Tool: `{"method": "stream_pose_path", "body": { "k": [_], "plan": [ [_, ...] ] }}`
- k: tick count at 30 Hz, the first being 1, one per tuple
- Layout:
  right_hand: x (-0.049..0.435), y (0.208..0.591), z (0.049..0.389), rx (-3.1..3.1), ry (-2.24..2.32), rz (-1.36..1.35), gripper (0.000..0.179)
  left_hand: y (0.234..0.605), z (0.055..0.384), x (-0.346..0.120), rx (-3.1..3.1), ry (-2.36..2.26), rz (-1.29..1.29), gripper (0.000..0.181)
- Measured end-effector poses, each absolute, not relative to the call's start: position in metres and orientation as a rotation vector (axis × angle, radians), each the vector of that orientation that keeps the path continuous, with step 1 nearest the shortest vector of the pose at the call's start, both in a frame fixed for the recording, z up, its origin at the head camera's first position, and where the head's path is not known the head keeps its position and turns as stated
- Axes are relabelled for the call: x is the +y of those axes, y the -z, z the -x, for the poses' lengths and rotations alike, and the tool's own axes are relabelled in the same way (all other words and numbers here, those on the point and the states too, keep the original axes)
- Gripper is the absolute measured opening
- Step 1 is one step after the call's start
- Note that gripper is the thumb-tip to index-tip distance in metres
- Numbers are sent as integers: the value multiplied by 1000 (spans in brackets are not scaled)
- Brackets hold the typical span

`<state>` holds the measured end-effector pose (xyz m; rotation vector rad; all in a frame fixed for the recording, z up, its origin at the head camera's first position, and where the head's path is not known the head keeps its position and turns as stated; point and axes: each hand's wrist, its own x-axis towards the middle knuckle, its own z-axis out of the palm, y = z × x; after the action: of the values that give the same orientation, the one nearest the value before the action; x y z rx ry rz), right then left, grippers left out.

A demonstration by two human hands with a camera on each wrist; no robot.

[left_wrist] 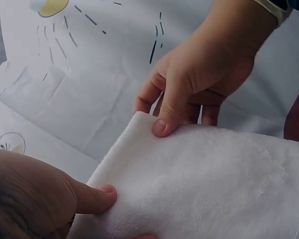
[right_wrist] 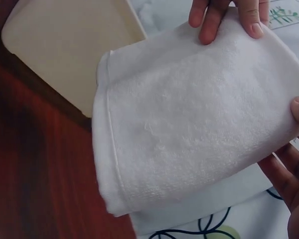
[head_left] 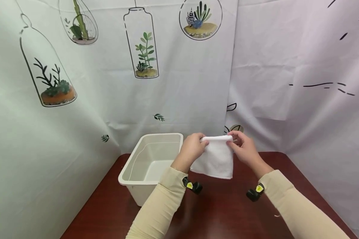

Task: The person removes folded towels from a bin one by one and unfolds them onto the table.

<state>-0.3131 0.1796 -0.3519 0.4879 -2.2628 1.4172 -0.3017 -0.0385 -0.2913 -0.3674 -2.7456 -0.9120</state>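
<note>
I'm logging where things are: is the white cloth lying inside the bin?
No, the left hand and the right hand hold up the white cloth by its upper corners, right of the bin.

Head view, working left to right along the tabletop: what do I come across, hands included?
Bin → left hand → white cloth → right hand.
</note>
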Motion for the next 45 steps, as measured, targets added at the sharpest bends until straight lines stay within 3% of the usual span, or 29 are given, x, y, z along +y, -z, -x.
{"method": "stream_pose_path", "body": {
  "k": [17,31,38,45],
  "plan": [
    [179,415,300,-2340,-1529,-539,27,346,276,-36,-2871,768,224,29],
    [178,447,325,-2350,-1503,-402,27,387,308,-25,-2794,783,195,24],
    [167,450,340,-2415,-1351,-113,41,415,327,-31,-2529,1013,347,40],
    [155,455,337,-2374,-1286,-166,36,429,331,-37,-2376,1235,394,39]
  ]
}}
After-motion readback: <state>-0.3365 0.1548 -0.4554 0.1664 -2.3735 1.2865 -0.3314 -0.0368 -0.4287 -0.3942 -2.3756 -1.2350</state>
